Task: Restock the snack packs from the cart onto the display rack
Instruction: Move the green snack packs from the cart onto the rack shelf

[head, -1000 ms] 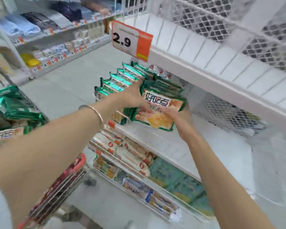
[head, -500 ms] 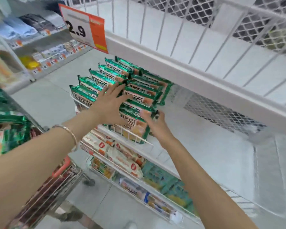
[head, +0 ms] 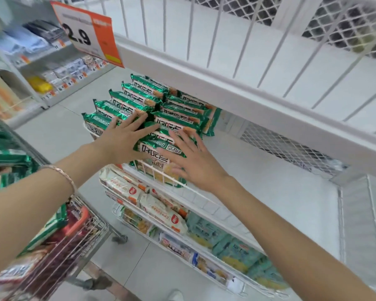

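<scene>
Green snack packs (head: 137,98) stand in two rows at the left end of the white display rack shelf (head: 258,170). My left hand (head: 124,135) lies flat, fingers spread, on the tops of the left row. My right hand (head: 193,161) rests with straight fingers against the front pack (head: 161,153) of the right row, just behind the shelf's wire lip. Neither hand grips anything. More green packs (head: 7,157) lie in the cart (head: 74,231) at the lower left.
An orange and white 2.9 price sign (head: 85,33) hangs from the upper shelf (head: 204,83). Lower tiers hold cream packs (head: 161,211) and pale teal packs (head: 237,253). The shelf surface to the right of the packs is bare white. Another store rack (head: 41,61) stands across the aisle.
Both hands held a green pack a second ago and set it at the front of the right row. Now both have let go and lie open on the packs.
</scene>
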`<state>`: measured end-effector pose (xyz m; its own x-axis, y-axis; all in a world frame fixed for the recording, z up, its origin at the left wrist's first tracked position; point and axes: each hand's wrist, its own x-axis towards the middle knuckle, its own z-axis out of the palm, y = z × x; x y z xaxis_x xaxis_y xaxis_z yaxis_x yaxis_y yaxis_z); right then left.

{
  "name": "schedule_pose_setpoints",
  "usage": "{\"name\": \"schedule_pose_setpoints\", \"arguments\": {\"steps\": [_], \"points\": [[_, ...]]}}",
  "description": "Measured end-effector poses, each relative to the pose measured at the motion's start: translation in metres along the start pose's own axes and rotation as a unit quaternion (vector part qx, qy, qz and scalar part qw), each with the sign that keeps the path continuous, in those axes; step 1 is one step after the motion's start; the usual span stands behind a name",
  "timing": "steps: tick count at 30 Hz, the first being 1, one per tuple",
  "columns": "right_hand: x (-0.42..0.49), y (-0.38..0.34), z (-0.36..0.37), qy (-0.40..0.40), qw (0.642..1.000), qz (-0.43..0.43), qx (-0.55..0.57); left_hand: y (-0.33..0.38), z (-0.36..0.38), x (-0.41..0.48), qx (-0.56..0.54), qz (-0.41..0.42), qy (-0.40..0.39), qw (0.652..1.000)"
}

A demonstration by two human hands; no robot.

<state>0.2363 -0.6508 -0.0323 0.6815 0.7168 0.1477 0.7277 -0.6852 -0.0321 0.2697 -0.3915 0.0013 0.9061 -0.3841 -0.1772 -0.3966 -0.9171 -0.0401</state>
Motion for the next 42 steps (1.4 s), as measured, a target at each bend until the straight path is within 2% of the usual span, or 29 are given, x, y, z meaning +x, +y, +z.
{"name": "schedule_pose_setpoints", "arguments": {"steps": [2, 5, 8, 10, 12, 14, 16, 20, 26, 30, 32, 33, 34, 36, 37, 38, 40, 42], "points": [[0.013, 0.012, 0.000, -0.039, 0.999, -0.011, -0.011, 0.001, 0.002, 0.004, 0.016, -0.008, 0.009, 1.000], [0.015, 0.018, -0.001, -0.055, 0.998, -0.015, -0.023, 0.004, 0.005, 0.005, 0.021, -0.009, 0.021, 1.000], [0.014, 0.007, -0.011, -0.068, 0.997, 0.030, 0.014, 0.004, 0.004, -0.008, -0.003, -0.004, 0.047, 0.999], [0.018, -0.010, -0.021, -0.052, 0.991, 0.099, 0.077, -0.002, 0.005, -0.029, -0.050, -0.031, 0.088, 0.994], [0.029, -0.034, -0.032, 0.008, 0.987, 0.124, 0.099, -0.016, 0.012, -0.060, -0.097, -0.071, 0.139, 0.983], [0.048, -0.060, -0.038, 0.044, 0.992, 0.095, 0.069, -0.041, 0.025, -0.098, -0.113, -0.104, 0.151, 0.977], [0.074, -0.088, -0.037, 0.048, 0.997, 0.049, 0.033, -0.072, 0.042, -0.138, -0.112, -0.144, 0.134, 0.974], [0.130, -0.155, -0.015, 0.036, 0.997, -0.001, 0.069, -0.133, 0.067, -0.224, -0.114, -0.243, 0.116, 0.956], [0.204, -0.262, 0.042, -0.097, 0.990, -0.042, 0.091, -0.201, 0.095, -0.347, -0.157, -0.373, 0.064, 0.912], [0.237, -0.326, 0.076, -0.166, 0.976, -0.028, 0.138, -0.233, 0.114, -0.404, -0.182, -0.426, 0.053, 0.885], [0.255, -0.352, 0.094, -0.182, 0.960, 0.039, 0.207, -0.244, 0.124, -0.425, -0.213, -0.449, 0.046, 0.866], [0.265, -0.363, 0.102, -0.179, 0.943, 0.102, 0.259, -0.247, 0.129, -0.433, -0.228, -0.457, 0.049, 0.859], [0.275, -0.373, 0.108, -0.175, 0.913, 0.180, 0.320, -0.248, 0.133, -0.439, -0.241, -0.461, 0.051, 0.853], [0.294, -0.390, 0.120, -0.182, 0.815, 0.325, 0.444, -0.248, 0.138, -0.447, -0.262, -0.463, 0.058, 0.845], [0.301, -0.397, 0.124, -0.194, 0.772, 0.368, 0.481, -0.247, 0.141, -0.449, -0.272, -0.464, 0.059, 0.841], [0.306, -0.403, 0.130, -0.211, 0.752, 0.385, 0.491, -0.246, 0.142, -0.451, -0.284, -0.465, 0.061, 0.836], [0.310, -0.408, 0.141, -0.241, 0.762, 0.389, 0.459, -0.247, 0.146, -0.450, -0.317, -0.466, 0.075, 0.823], [0.314, -0.402, 0.150, -0.254, 0.785, 0.380, 0.418, -0.250, 0.147, -0.443, -0.379, -0.480, 0.115, 0.783]]}}
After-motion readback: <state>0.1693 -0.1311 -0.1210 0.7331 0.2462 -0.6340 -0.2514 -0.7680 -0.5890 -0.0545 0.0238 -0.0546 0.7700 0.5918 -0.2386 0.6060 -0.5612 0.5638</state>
